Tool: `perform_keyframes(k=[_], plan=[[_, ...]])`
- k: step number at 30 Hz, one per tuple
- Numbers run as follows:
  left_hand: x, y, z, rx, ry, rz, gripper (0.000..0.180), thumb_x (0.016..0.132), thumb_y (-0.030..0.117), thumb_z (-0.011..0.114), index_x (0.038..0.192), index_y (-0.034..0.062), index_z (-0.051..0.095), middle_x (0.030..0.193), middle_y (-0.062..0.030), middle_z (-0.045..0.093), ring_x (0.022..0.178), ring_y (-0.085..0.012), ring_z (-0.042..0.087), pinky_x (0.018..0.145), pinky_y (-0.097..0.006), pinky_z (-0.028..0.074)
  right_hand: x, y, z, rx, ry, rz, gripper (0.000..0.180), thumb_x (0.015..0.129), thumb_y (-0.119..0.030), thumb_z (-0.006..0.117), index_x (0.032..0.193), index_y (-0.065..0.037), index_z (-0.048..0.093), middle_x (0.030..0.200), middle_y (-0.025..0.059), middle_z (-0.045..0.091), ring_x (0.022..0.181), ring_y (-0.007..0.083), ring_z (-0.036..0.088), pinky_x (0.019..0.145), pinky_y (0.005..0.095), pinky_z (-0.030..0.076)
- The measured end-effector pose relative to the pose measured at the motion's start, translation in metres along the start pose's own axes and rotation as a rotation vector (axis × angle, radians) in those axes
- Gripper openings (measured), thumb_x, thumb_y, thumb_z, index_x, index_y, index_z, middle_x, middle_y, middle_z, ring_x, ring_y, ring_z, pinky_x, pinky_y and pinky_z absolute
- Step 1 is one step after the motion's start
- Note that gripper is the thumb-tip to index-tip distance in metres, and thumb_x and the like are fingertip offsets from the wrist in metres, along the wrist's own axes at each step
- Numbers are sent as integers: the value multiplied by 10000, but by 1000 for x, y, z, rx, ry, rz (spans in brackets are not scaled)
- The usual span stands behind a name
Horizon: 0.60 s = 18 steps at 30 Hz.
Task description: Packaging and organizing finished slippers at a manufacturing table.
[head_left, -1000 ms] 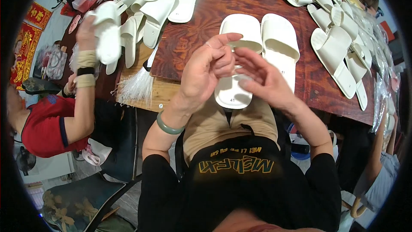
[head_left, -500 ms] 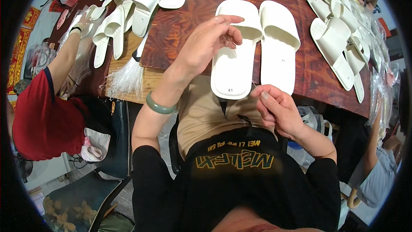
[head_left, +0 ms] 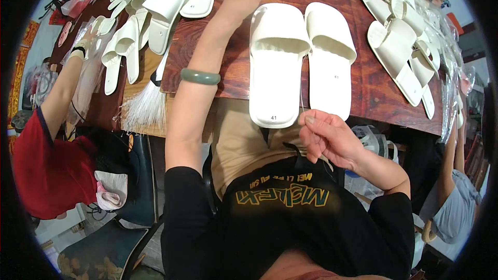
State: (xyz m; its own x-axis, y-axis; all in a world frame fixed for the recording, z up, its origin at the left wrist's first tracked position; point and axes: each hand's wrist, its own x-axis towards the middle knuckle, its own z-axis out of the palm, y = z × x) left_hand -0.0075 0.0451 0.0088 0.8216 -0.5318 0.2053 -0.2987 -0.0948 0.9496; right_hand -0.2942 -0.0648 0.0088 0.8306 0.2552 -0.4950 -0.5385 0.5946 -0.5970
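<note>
Two slippers (head_left: 276, 67) lie between the hands (head_left: 331, 141).

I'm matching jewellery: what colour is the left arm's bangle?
The bangle is greyish green, clear in the head view.

The right hand (head_left: 330, 138) pinches a thin strand (head_left: 302, 98) beside white slippers (head_left: 275, 91) (a pair).
</note>
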Motion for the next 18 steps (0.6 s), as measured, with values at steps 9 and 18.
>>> perform_keyframes(k=[9, 18], plan=[[14, -46, 11, 146, -13, 117, 354, 904, 276, 502, 1025, -42, 602, 847, -48, 626, 785, -106, 556, 720, -247, 447, -6, 7, 16, -55, -50, 59, 203, 961, -207, 441, 1007, -15, 491, 752, 80, 586, 529, 100, 565, 489, 220, 502], [12, -48, 4, 185, 25, 61, 352, 888, 246, 483, 1015, -56, 613, 843, -83, 644, 797, -129, 584, 724, -252, 451, 44, -29, 13, -148, 49, 14, 222, 950, -182, 448, 1006, 25, 506, 743, 83, 590, 519, 118, 561, 480, 252, 508]])
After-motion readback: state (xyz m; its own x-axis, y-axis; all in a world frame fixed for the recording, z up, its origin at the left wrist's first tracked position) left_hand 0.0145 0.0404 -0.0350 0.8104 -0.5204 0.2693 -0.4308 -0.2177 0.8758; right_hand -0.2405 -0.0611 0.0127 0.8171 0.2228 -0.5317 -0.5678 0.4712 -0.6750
